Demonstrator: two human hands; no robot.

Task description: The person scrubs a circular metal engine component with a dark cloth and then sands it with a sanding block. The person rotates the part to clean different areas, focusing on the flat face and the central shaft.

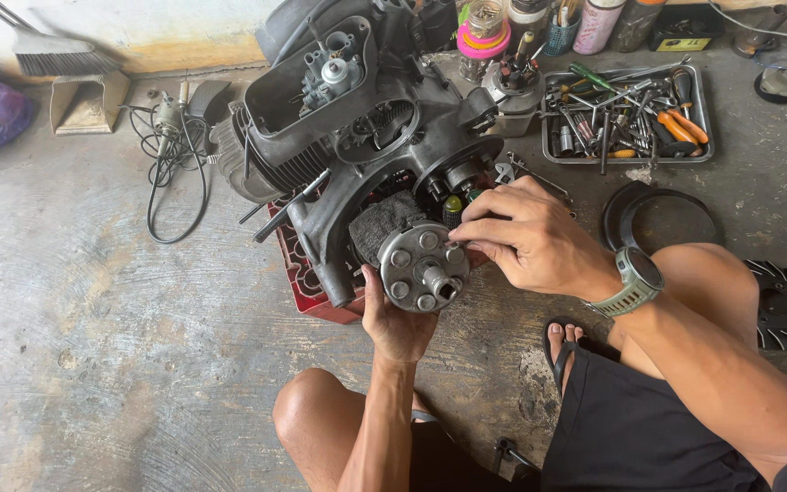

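I am crouched on the concrete floor (93,364) with a small engine (357,137) in front of me, propped on a red plastic crate (307,282). My left hand (398,323) comes up from below and cups the underside of a round grey metal hub (424,266), fingers curled around its lower edge so that it is held in my grip against the engine case. The hub faces me, with a ring of round studs on its face and a short shaft sticking out near the middle. My right hand (526,239) rests over the hub's right side, fingers bent and pinched together at the rim; whether they hold some small part I cannot tell, as the fingertips hide it. A grey-green watch (635,281) sits on my right wrist. Just behind the hub a dark fuzzy pad (384,223) lies against the engine. Beyond the engine to the right sits a metal tray (703,137) full of screwdrivers, sockets and wrenches, and near it several jars and cans stand along the wall. To my right, near my knee, lies a black ring cover (658,219), and farther right a finned fan wheel (781,305). On the left a corded tool (168,118) lies with its cable looped, beside a dustpan (84,100) and a brush (56,56).
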